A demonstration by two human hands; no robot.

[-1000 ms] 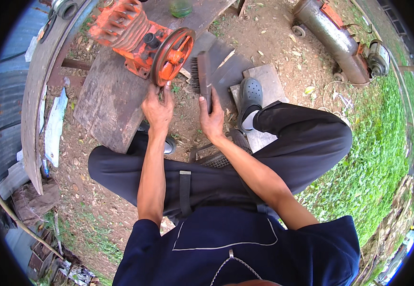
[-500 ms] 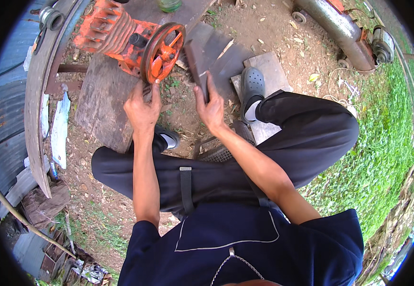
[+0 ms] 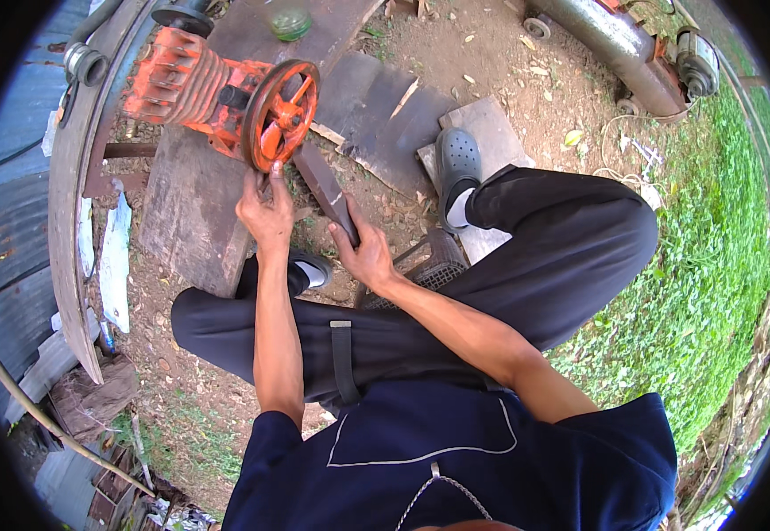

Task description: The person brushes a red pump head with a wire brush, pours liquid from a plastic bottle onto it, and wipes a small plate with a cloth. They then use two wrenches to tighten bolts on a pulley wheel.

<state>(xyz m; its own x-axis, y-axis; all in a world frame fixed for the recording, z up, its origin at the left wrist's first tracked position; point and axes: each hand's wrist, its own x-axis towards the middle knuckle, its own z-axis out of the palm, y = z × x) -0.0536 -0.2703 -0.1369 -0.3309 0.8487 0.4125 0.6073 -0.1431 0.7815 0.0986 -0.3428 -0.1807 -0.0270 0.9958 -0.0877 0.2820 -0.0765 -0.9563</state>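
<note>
Outdoor yard: dirt ground (image 3: 491, 88) is showing leaf litter; weathered planks (image 3: 194, 212) are running from 9 toward 12 o'clock in view. On them, the orange finned machine (image 3: 172, 88) is sitting at 10 o'clock, its spoked wheel (image 3: 287, 113) facing 4 o'clock. Handling, judged: body seeming heavy, stiff, cast; two hands under the base looking soundest, fins perhaps chipping if levered. Wheel rim appearing rigid, possibly greasy, the best place for turning. Left hand (image 3: 266, 215) is pinching the rim at the wheel's 6 o'clock, thumb against fingers. Right hand (image 3: 367, 254) is gripping the near end of a brown brush (image 3: 325, 188), probably light and stiff; its far end is lying close under the wheel, contact unclear. Farther out, a green container (image 3: 290, 25) is standing toward 11 o'clock, a metal tank (image 3: 597, 40) lying between 1 and 2 o'clock
</note>
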